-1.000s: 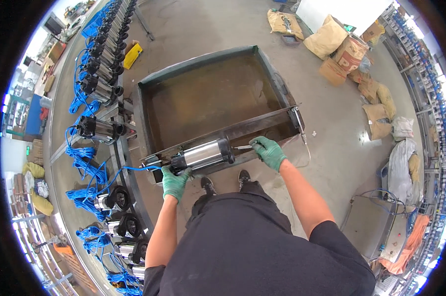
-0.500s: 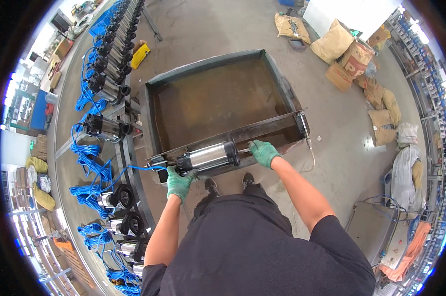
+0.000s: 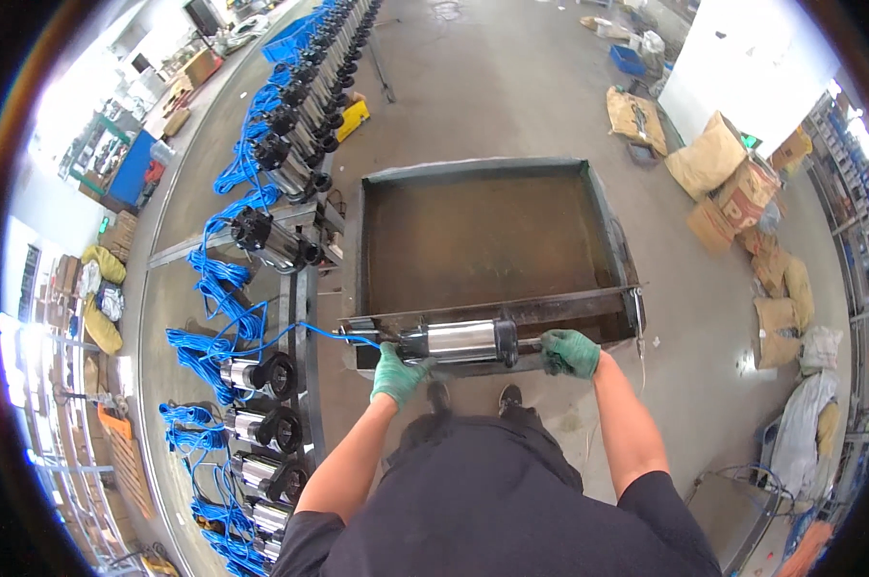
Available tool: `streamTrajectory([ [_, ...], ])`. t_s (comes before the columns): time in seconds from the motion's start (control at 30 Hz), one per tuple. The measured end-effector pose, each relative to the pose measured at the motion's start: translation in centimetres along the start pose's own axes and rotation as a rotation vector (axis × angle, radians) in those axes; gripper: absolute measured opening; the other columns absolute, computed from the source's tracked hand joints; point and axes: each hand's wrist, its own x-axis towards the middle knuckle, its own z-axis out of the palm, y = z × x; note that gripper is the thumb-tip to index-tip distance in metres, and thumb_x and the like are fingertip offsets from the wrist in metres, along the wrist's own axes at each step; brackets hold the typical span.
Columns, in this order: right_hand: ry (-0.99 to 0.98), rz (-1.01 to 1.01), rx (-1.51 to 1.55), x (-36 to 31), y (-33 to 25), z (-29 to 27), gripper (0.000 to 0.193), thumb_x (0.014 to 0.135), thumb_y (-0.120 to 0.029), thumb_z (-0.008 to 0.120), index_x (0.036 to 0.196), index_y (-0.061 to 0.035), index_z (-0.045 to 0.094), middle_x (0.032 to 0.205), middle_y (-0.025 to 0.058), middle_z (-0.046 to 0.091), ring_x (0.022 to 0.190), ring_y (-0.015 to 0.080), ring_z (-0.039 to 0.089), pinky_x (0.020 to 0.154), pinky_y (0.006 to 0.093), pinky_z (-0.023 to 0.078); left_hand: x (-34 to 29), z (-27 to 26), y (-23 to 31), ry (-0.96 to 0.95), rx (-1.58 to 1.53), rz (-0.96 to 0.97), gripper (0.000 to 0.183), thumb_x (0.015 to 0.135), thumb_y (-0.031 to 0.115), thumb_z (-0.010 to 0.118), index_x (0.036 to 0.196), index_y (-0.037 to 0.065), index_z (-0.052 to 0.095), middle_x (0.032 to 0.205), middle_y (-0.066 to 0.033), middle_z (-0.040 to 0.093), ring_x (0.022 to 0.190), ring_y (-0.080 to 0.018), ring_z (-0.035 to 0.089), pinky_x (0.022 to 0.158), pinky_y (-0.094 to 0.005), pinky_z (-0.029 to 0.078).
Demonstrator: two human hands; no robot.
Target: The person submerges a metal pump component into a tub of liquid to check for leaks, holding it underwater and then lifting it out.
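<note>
Green gloves cover both hands. The left hand [image 3: 397, 373] grips the dark end of a shiny steel pump [image 3: 454, 342], and the right hand [image 3: 569, 352] is closed around its other end, so the two hands are apart with the pump held level between them. The pump lies along the near rim of a large rusty metal tank [image 3: 483, 240] of brown water, touching or just above the rim. A blue cable [image 3: 300, 332] runs from the pump's left end toward the left.

Left of the tank, a long rack [image 3: 300, 288] carries a row of similar pumps [image 3: 271, 240] with coiled blue cables. Beyond the tank to the right, tan sacks [image 3: 708, 159] and brown cardboard boxes [image 3: 742, 197] sit against a white wall [image 3: 732, 67]; more sacks [image 3: 776, 308] line the right side. A yellow box [image 3: 353, 120] lies on the grey floor [image 3: 511, 87] near the rack.
</note>
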Motion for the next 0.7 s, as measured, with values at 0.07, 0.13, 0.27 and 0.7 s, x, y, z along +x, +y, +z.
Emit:
streamTrajectory([
  [0.07,0.089,0.048,-0.160,1.1,0.0,0.1,0.046,0.106,-0.047,0.061,0.099,-0.0019,0.069,0.068,0.0054,0.060,0.051,0.0177,0.055,0.047,0.0337,0.043,-0.1,0.1,-0.4,-0.007,-0.055,0.002,0.062,0.082,0.015,0.091,0.121,0.003,0.045,0.115,-0.0107,0.067,0.102,-0.0172,0.062,0.093,-0.0350,0.053],
  [0.13,0.133,0.067,-0.145,2.3,0.9,0.1,0.047,0.107,-0.048,0.058,0.103,-0.0026,0.071,0.067,0.0032,0.056,0.049,0.0157,0.050,0.044,0.0322,0.038,-0.3,0.0,0.5,-0.019,-0.010,-0.036,0.061,0.083,0.014,0.090,0.122,0.003,0.044,0.117,-0.0114,0.066,0.104,-0.0171,0.062,0.093,-0.0350,0.053],
  [0.27,0.103,-0.002,0.193,2.1,1.6,1.3,0.041,0.109,-0.049,0.053,0.115,-0.0113,0.069,0.064,0.0003,0.051,0.048,0.0138,0.044,0.044,0.0287,0.035,-1.5,-0.7,3.2,-0.104,0.073,-0.115,0.045,0.097,0.020,0.077,0.124,0.005,0.044,0.130,-0.0109,0.061,0.118,-0.0178,0.055,0.102,-0.0341,0.048],
  [0.7,0.171,0.069,-0.353,2.6,-0.3,1.9,0.064,0.106,-0.062,0.048,0.107,-0.0024,0.070,0.067,0.0127,0.065,0.053,0.0238,0.065,0.046,0.0352,0.047,-1.0,-1.2,-0.6,-0.165,-0.095,-0.044,0.049,0.096,0.041,0.076,0.119,0.008,0.047,0.132,-0.0080,0.063,0.116,-0.0186,0.057,0.103,-0.0359,0.044],
])
